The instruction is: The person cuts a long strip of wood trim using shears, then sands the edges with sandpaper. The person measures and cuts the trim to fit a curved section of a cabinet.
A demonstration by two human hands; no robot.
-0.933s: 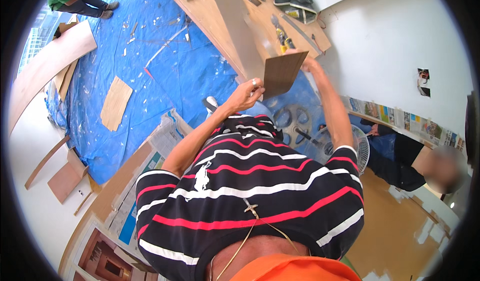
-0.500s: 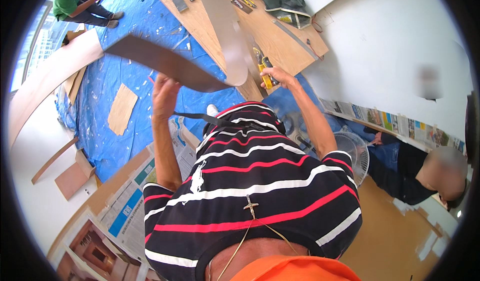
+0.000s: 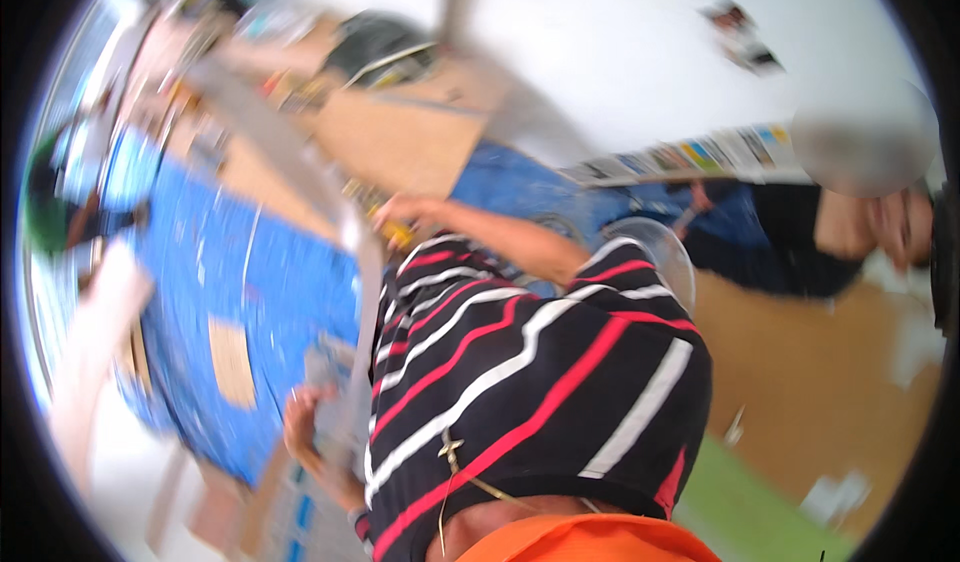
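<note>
Motion blurs much of the view. A long, thin, grey flexible strip stretches from the wooden boards at the far left and bends down along the left side of my striped shirt. My left hand is low at the left, its smeared fingers closed at the edge of the strip's near part. My right hand grips yellow-handled snips just right of the strip's bend. The head of the snips points away from me, and its blades are too blurred to make out.
Wooden boards with tools and a dark bag lie ahead. A blue sheet covers the floor, with a board piece on it. A fan stands close at my right, beside a seated person. Someone in green is far left.
My view has turned to the right. My left hand has come down and nearer, and the strip's raised loop now hangs beside my body. The snips stay in my right hand.
</note>
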